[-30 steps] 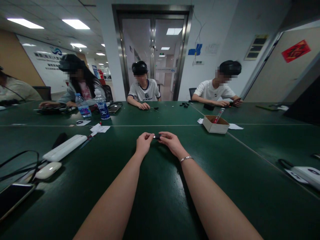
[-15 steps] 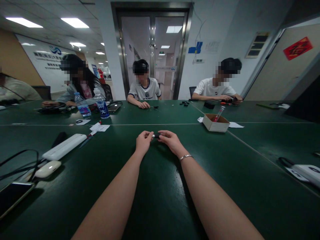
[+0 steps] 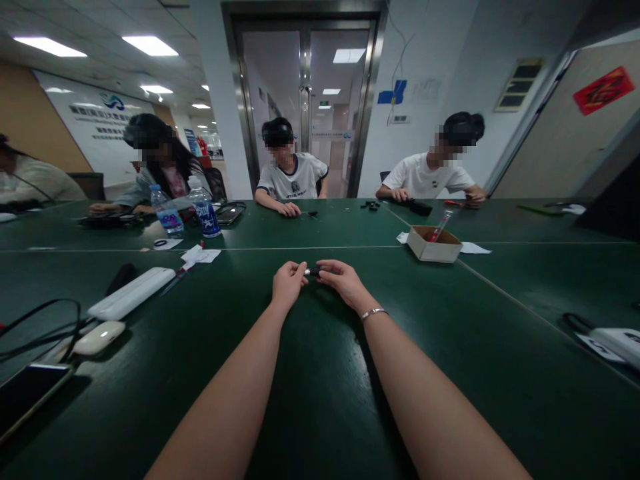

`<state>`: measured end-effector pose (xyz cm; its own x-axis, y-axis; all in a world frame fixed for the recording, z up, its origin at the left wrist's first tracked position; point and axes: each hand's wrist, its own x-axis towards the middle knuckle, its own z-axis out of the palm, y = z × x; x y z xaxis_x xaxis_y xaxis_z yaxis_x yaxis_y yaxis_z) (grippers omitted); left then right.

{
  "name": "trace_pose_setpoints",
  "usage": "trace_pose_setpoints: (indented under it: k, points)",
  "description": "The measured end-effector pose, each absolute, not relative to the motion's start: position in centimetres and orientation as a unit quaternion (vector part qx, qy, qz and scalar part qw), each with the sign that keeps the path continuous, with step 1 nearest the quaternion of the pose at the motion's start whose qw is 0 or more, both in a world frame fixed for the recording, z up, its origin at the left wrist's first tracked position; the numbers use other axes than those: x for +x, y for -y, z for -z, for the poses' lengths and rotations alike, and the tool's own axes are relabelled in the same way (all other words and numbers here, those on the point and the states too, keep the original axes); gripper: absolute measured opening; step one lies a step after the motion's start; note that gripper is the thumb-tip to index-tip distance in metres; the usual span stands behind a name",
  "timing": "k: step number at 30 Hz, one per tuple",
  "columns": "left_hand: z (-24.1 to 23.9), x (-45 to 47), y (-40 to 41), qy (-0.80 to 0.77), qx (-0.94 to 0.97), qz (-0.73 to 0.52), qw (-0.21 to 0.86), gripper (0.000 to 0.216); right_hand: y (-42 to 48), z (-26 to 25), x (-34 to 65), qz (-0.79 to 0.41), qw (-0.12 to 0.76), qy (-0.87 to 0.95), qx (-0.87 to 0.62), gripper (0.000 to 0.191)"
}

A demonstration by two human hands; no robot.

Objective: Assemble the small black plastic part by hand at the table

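Note:
My left hand (image 3: 288,283) and my right hand (image 3: 341,280) meet just above the dark green table (image 3: 320,373), fingertips pinched together on a small black part (image 3: 313,271) held between them. The part is mostly hidden by my fingers, so its shape is unclear. Both forearms stretch forward from the bottom of the view. A thin bracelet (image 3: 373,313) sits on my right wrist.
A small cardboard box (image 3: 433,245) with a red-tipped tool stands to the right. At left lie a white power strip (image 3: 131,293), a white mouse-like device (image 3: 99,337), cables and a phone (image 3: 27,393). Two water bottles (image 3: 204,211) and three seated people are across the table.
My hands stay together on the small part, barely moving. The person at the far right has shifted their hands on the table.

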<state>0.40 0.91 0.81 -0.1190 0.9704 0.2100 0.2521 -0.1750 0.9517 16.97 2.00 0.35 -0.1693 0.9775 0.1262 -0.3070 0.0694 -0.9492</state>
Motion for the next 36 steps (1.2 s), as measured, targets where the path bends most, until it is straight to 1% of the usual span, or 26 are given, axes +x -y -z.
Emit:
trace_pose_setpoints:
  k: [6,11,19,22,27,32,36]
  points:
    - [-0.2,0.3,-1.3,-0.502,0.576,-0.535,0.361,0.027,-1.8,-0.8,16.9,-0.602,0.535,0.475,-0.354,0.023]
    - [0.1,0.4,-1.7,-0.482,0.585,-0.546,0.357,0.018,-1.9,-0.9,16.8,-0.6,0.539,0.459,-0.373,0.014]
    - [-0.7,0.7,-1.1,-0.485,0.594,-0.544,0.342,0.01,-1.7,-1.3,16.5,-0.6,0.54,0.448,-0.385,0.009]
    - [-1.0,0.8,-0.9,-0.491,0.579,-0.548,0.351,0.011,-1.7,-1.4,16.5,-0.599,0.543,0.442,-0.388,0.009]
    - [-0.4,0.8,-1.2,-0.509,0.568,-0.543,0.351,0.022,-1.6,-1.4,16.5,-0.601,0.545,0.441,-0.384,0.007]
    - [-0.2,0.8,-1.4,-0.516,0.583,-0.533,0.331,0.018,-1.7,-1.4,16.6,-0.6,0.539,0.447,-0.387,0.01]
    - [-0.4,0.8,-1.3,-0.522,0.579,-0.53,0.333,0.02,-1.8,-1.2,16.6,-0.599,0.539,0.451,-0.383,0.013]
